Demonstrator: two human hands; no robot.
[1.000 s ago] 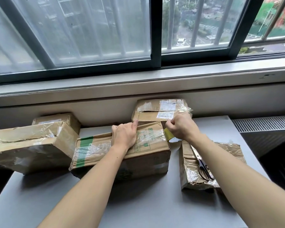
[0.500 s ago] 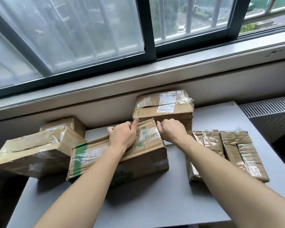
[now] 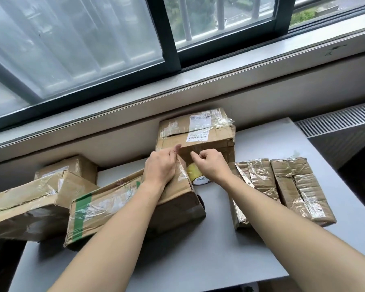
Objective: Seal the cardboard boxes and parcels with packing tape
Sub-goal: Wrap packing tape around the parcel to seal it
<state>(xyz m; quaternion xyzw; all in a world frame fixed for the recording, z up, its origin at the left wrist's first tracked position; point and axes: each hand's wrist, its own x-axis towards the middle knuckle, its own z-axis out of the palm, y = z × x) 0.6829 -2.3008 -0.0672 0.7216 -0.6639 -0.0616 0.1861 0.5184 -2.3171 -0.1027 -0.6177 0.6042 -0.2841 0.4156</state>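
Tape being pressed onto the centre box

The left hand point(image 3: 160, 167) is laid curled on the far end of the box point(image 3: 135, 205), thumb up, apparently pinning glossy clear tape to the creased cardboard; the right hand point(image 3: 209, 165) is loosely clenched just beside it, and whether tape is pinched cannot be told. The yellow tape roll point(image 3: 196, 177) lies on the grey surface point(image 3: 198, 249) between them, mid-frame
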